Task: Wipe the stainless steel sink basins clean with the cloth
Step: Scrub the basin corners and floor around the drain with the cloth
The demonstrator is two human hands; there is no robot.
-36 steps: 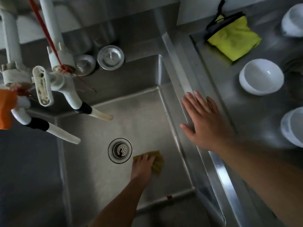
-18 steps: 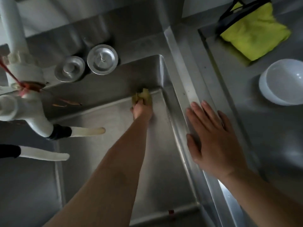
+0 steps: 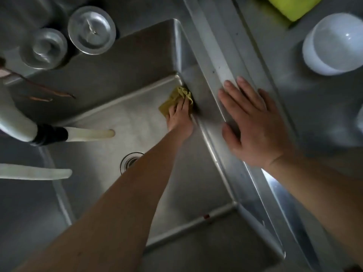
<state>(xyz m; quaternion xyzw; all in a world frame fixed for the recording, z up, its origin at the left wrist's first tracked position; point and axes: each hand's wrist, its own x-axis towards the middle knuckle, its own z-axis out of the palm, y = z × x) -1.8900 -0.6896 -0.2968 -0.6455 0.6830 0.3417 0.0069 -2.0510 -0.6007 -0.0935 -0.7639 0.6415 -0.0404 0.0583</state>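
Observation:
A deep stainless steel sink basin (image 3: 137, 118) fills the middle of the head view. My left hand (image 3: 179, 116) reaches down into it and presses a crumpled olive-yellow cloth (image 3: 177, 97) with straight fingers into the far right bottom corner. My right hand (image 3: 249, 122) lies flat, fingers spread, on the steel rim (image 3: 218, 61) to the right of the basin. My left forearm covers part of the round drain strainer (image 3: 129, 160).
Two white faucet spouts (image 3: 88, 133) (image 3: 35, 171) jut in from the left over the basin. Two metal drain lids (image 3: 91, 30) (image 3: 44, 49) sit on the back ledge. On the right counter stand a white bowl (image 3: 332, 44) and a yellow cloth (image 3: 292, 6).
My left hand swept the cloth from beside the drain up to the far wall, then right into the corner. The camera has moved closer. My right hand stays on the rim.

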